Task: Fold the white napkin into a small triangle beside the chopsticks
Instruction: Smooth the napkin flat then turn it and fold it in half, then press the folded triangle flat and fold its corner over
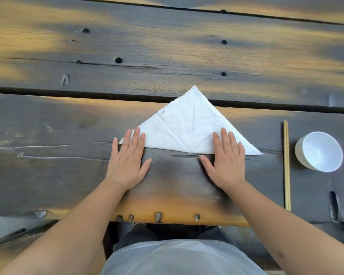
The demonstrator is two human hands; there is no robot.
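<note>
The white napkin (189,126) lies flat on the dark wooden table (68,171) as a large triangle, its apex pointing away from me and its long folded edge nearest me. My left hand (128,159) rests flat, fingers spread, with the fingertips on the napkin's left corner. My right hand (225,161) rests flat the same way, fingers over the napkin's right part near the long edge. A pair of light wooden chopsticks (287,165) lies straight to the right of the napkin, a short gap from its right tip.
A white bowl (319,151) stands just right of the chopsticks. A dark gap between planks (68,93) runs across the table under the napkin's apex. The table's near edge (177,220) is close to my body.
</note>
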